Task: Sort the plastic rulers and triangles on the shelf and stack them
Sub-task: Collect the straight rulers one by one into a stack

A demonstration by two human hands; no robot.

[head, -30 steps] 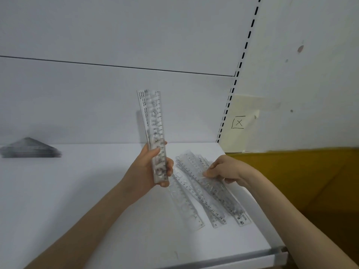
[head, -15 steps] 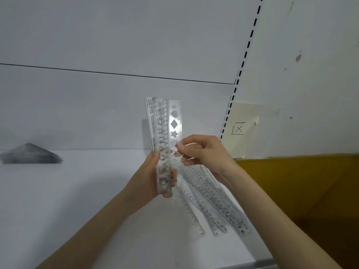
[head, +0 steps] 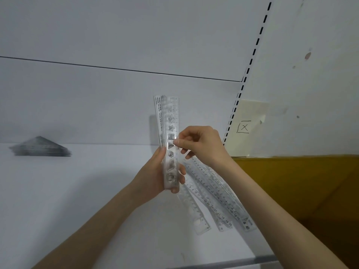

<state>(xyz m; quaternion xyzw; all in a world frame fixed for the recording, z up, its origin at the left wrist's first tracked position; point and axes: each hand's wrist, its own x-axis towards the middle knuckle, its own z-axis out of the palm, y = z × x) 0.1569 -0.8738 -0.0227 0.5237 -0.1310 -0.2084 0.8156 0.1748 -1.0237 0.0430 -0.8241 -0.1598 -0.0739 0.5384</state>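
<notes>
- White shelf board [head: 77, 200]: flat and wide, it carries everything below.
- White back panel [head: 116, 105]: stands behind the shelf, with a slotted upright of black dashes [head: 250, 61] at its right end.
- Mustard-yellow surface [head: 301, 181]: sits right of the shelf, beyond my right forearm.
- Loose clear plastic rulers [head: 219, 195]: several lie flat on the shelf's right part, fanned and overlapping, running diagonally toward the front-right edge. I can't count them.
- Dark grey stack of plastic triangles [head: 40, 147]: at far left on the shelf near the back panel, well apart from the rulers, and blurred.
- Bundle of clear plastic stencil rulers [head: 171, 121]: held upright above the shelf and slightly fanned at the top. The front one shows cut-out shapes.
- Left hand [head: 155, 177]: wrapped round the bundle's lower end, with the thumb on its left edge and fingertips curling round the right.
- Right hand [head: 202, 146]: fingers curled, thumb and forefinger pinching the bundle's right edge at mid-height.
- Cream paper note [head: 246, 127]: stuck on the wall right of the upright, with a hand-drawn boxed X.
</notes>
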